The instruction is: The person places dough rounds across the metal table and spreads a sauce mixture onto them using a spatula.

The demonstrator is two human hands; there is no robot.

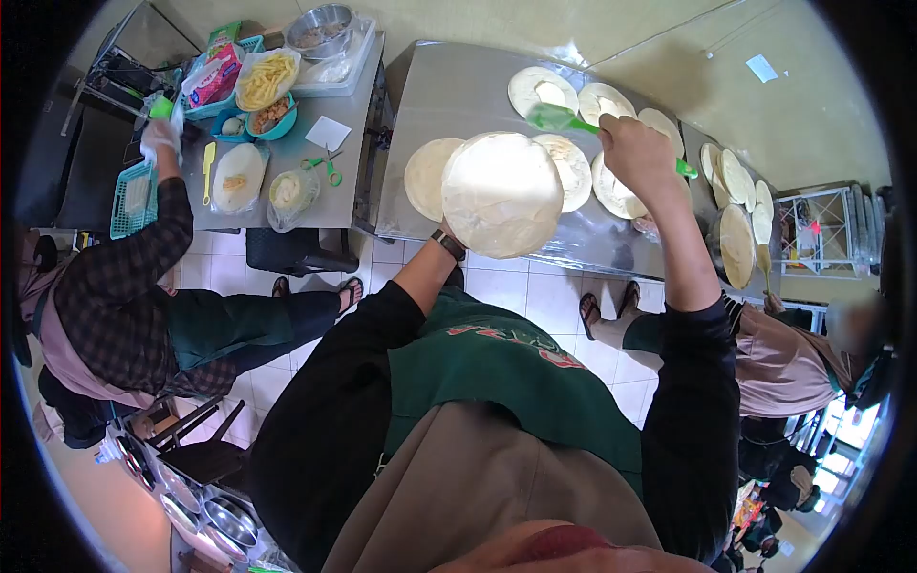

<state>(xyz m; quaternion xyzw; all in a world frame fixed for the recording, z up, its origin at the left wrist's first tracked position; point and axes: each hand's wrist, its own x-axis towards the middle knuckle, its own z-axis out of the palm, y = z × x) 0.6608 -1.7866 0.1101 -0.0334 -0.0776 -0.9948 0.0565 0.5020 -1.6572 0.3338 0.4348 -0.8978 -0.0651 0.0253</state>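
Note:
My left hand [445, 227] holds up a round, pale flatbread [503, 191] from below and hides most of its fingers under it. In my right hand [636, 153] is a green spatula [552, 117], its fingers closed round the handle. The spatula's head hangs over the table, near a flatbread [543, 93] with a white patch in its middle. Another flatbread [423, 179] lies partly beneath the raised one. To the right of the raised one is a flatbread [576, 172] with a mottled surface.
More flatbreads [605, 98] lie along the steel table [420, 95]. A stack [735, 239] stands at its right end. On the left table [334, 105] are fries [266, 81], bowls and green scissors [332, 170]. One co-worker [124, 277] stands left, another [783, 363] right.

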